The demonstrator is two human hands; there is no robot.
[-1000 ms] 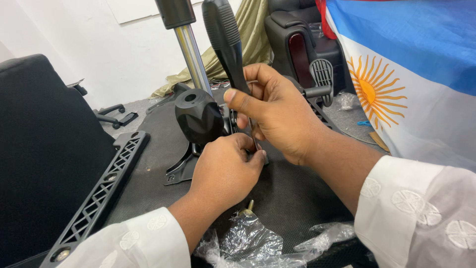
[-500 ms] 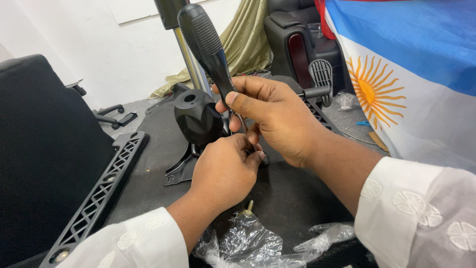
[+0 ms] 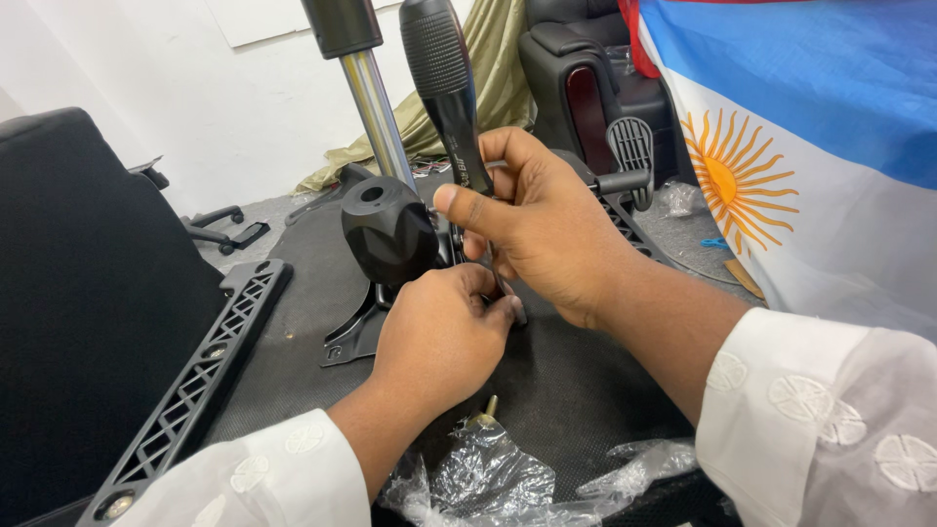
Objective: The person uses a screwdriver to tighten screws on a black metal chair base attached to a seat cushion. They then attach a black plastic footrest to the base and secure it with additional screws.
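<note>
My right hand point(image 3: 542, 229) grips a screwdriver by its black ribbed handle point(image 3: 444, 83), which stands nearly upright over the underside of a black office chair seat point(image 3: 586, 390). My left hand point(image 3: 439, 337) is curled low at the tool's tip, fingers pinched where the shaft meets the black chair mechanism point(image 3: 390, 234). The tip and whatever the fingers pinch are hidden. The chrome gas lift column point(image 3: 376, 107) rises just left of the handle.
A black lattice armrest bracket point(image 3: 200, 381) lies at the left beside a black chair back point(image 3: 78, 293). Crumpled clear plastic point(image 3: 508, 483) with a brass bolt point(image 3: 485, 412) sits near me. A blue and white flag with a sun point(image 3: 800, 146) hangs at the right.
The screwdriver handle tilted left half a second ago and has swung back to nearly upright. Both hands stay at the same spot on the mechanism.
</note>
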